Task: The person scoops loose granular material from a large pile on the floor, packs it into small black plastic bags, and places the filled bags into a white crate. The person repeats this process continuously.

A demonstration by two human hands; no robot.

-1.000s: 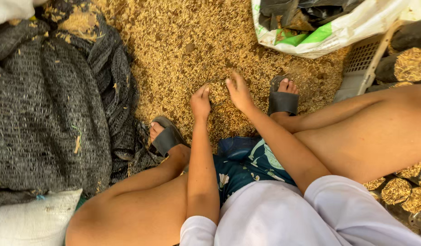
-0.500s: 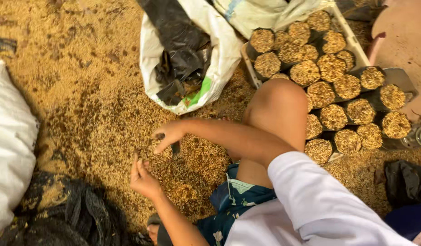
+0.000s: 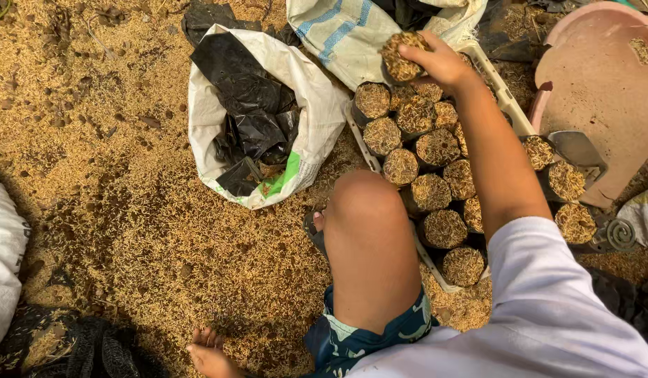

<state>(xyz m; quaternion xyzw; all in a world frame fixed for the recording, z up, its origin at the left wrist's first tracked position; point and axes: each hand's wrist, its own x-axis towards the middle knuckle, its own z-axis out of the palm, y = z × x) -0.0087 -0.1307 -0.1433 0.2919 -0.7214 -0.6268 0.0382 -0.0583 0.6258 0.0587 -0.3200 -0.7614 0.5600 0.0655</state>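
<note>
Head view, upper centre of the frame: right hand (image 3: 436, 63) closed over a filled bag (image 3: 401, 56), fingers curled round its top and side, held just above the far end of the tray (image 3: 509, 105). Bag black, thin-walled, packed to the rim with husk. Likely light for its bulk, soft in the wall, loose at the top; apt to spill if tipped or squeezed hard. Best taken round the upper side with fingers spread, kept upright, a palm under the base if sagging. Rows of like bags (image 3: 429, 189) standing touching one another in the tray, right of centre, beside the bent knee (image 3: 369, 217).

Lower left of the frame: left hand (image 3: 210, 353) resting on the husk-strewn ground (image 3: 107, 210), fingers loosely spread, holding nothing, partly cut by the edge.

Upper middle: open white sack (image 3: 296, 91) with a heap of empty black bags (image 3: 243, 105) inside, just left of the tray. Far right: pinkish basin (image 3: 604, 77), tilted, with a scoop (image 3: 580, 150) lying against it.
</note>
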